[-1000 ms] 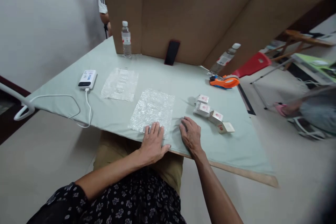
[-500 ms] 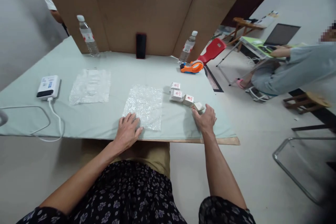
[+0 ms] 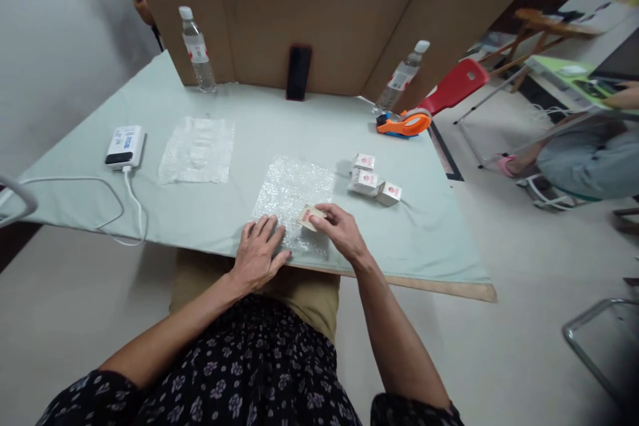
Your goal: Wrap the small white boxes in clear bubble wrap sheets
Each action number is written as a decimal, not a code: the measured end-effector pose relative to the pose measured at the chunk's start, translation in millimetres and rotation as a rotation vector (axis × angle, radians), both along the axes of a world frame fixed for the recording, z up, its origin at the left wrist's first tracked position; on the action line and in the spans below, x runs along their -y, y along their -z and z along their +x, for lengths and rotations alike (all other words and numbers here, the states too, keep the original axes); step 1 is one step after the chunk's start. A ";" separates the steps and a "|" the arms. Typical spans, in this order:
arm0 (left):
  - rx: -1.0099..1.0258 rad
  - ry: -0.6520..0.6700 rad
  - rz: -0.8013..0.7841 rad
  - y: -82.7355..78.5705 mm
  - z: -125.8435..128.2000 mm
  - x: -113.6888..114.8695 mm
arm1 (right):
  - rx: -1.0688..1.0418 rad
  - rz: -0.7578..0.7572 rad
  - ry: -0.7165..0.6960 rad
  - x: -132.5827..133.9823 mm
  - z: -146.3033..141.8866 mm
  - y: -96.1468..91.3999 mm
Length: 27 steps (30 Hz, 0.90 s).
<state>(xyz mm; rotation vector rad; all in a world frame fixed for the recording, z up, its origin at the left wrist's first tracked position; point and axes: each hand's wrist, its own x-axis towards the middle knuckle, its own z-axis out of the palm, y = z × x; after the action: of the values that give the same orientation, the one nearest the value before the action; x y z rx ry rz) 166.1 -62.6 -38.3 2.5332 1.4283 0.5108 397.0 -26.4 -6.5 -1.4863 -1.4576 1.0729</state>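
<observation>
A sheet of bubble wrap point(image 3: 279, 183) lies on the table near its front edge. My left hand point(image 3: 259, 249) rests flat on the sheet's near left corner, fingers spread. Over the sheet's right half, my right hand point(image 3: 342, 229) grips a small white box point(image 3: 308, 216) with red print between thumb and fingers. Whether the box touches the wrap I cannot tell. To the right of the sheet stand three more small boxes, close together: a rear box point(image 3: 364, 161), a middle box point(image 3: 365, 181) and a right box point(image 3: 388, 193).
Another clear plastic wrap point(image 3: 200, 150) lies left, beside a white power bank point(image 3: 124, 146) with a cable. At the back are a left bottle point(image 3: 198, 53), a phone point(image 3: 298, 73), a right bottle point(image 3: 402, 76), an orange tape dispenser point(image 3: 407, 124) and a cardboard screen point(image 3: 319, 6). A person sits at right.
My right hand has taken the nearest small box from the row and carried it left over the bubble wrap. My left hand stays on the sheet. The camera view has shifted.
</observation>
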 end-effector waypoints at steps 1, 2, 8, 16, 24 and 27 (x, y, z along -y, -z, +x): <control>0.001 -0.001 0.002 0.0 0.4 0.1 | 0.078 0.012 -0.052 -9.5 -8.7 -0.3; 0.004 -0.005 0.005 0.2 0.7 0.4 | 0.175 0.029 -0.086 -17.8 -13.7 -0.2; 0.037 -0.024 0.007 2.9 1.6 1.1 | 0.473 0.206 -0.026 -21.9 -0.5 2.1; 0.054 -0.022 0.009 4.2 1.9 0.4 | 0.605 0.262 -0.084 -21.3 -8.9 13.4; 0.081 0.003 -0.031 -0.5 -5.6 -1.5 | 0.561 0.240 -0.138 -34.6 -15.2 19.1; 0.094 0.035 -0.053 -8.5 -14.5 -9.1 | 0.588 0.202 -0.178 -38.0 -15.1 14.8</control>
<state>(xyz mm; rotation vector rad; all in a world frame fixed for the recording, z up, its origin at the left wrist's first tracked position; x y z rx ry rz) 151.6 -53.5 -29.8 2.4546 1.3448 0.5701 381.9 11.6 -21.3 -1.6208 -2.0665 0.5744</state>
